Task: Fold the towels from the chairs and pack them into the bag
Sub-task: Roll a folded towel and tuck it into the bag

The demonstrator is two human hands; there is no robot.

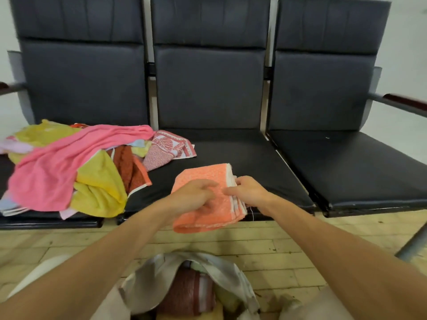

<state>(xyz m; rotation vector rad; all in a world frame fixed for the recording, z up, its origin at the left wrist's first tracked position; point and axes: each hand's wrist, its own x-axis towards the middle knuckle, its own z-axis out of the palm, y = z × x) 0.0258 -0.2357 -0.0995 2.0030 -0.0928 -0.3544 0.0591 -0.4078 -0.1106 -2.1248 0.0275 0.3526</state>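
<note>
A folded orange towel (203, 176) lies at the front edge of the middle chair seat (242, 155), its near end hanging over the edge. My left hand (194, 195) grips the towel from its left side, fingers curled into the cloth. My right hand (248, 190) pinches the white-striped layered edge on the right. A heap of unfolded towels (69, 167), pink, yellow, red and patterned, covers the left seat and spills onto the middle one. The pale open bag (221, 269) sits on the floor near my legs, with a folded dark red towel (184, 294) inside.
Three dark padded chairs stand joined in a row; the right seat (351, 167) holds nothing. Metal armrests (397, 100) stick out at both ends. A chair leg (413, 245) slants down at the right. Pale wooden floor (277, 239) runs between chairs and bag.
</note>
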